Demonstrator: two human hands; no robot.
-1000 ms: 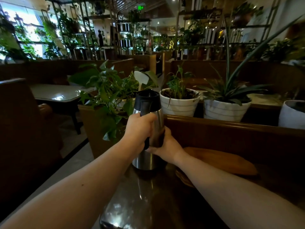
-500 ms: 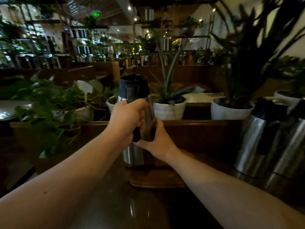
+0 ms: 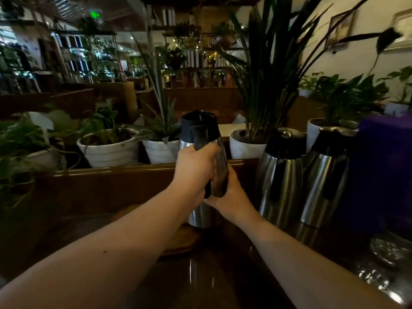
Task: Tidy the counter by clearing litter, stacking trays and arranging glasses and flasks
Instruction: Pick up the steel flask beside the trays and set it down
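Dim restaurant booths and shelves of greenery fill the background beyond the dark glossy counter (image 3: 223, 284) I'm leaning over. Along the wooden ledge (image 3: 116, 169) at the far edge, starting from the left, a leafy trailing plant (image 3: 33, 139) spills downward, then comes a ribbed white pot (image 3: 109, 150), then a smaller white pot (image 3: 159, 151) with spiky leaves. Near the middle, my left hand (image 3: 196, 166) is wrapped tight around the black handle of a steel flask (image 3: 201, 139), which stands upright with its base over a wooden tray (image 3: 180, 241) lying on the counter; I cannot tell whether the base touches the tray. My right hand (image 3: 230, 195) cups the flask's lower side from the right, fingers curled behind it, pressing against the metal. Just right of that, behind the ledge, a tall plant rises from another white pot (image 3: 244, 146). Two more steel flasks (image 3: 281, 175) (image 3: 323, 181) with black tops stand side by side on the counter, near my held one. At the far right a dark purple object (image 3: 385, 166) blocks the view, and below it glassware (image 3: 388, 250) glints faintly, too blurred to count
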